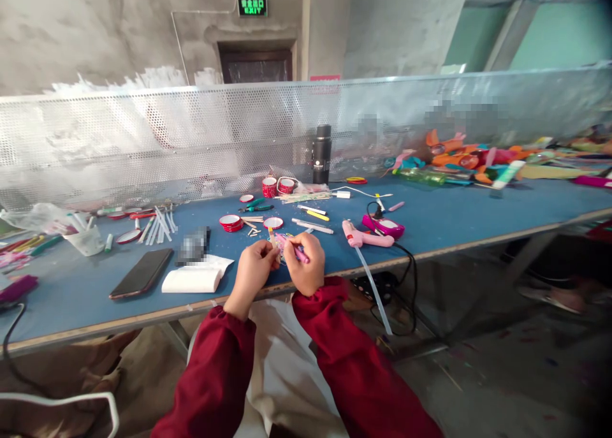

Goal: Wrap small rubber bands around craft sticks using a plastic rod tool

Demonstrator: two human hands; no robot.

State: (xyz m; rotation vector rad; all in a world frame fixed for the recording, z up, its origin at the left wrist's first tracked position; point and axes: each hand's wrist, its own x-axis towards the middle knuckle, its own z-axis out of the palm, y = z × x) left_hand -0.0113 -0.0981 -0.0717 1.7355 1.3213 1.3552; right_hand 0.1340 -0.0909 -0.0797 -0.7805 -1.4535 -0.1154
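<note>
Close to the table's front edge, my two hands work almost touching each other. My right hand [307, 264] is closed round a pink pen [301, 254], held slantwise. With fingertips pinched, my left hand [255, 267] grips a thin tan stick [272, 236] that points up and away; its exact kind is too small to tell. Small pale and coloured bits lie beneath the fingers, partly hidden. Just beyond are a round red-rimmed lid [273, 222], stacked red tins [231, 223] and short wooden sticks [252, 219]. A pink glue gun [363, 235] lies to the right, its long glue stick hanging over the edge.
A phone [141, 273] and a white paper roll [192, 280] lie left, near a cup of pens [85, 239]. Pliers [257, 205], markers [313, 226] and a black bottle [322, 154] stand or lie farther back. A perforated metal screen [182, 141] runs behind. Colourful items [459, 154] are heaped right.
</note>
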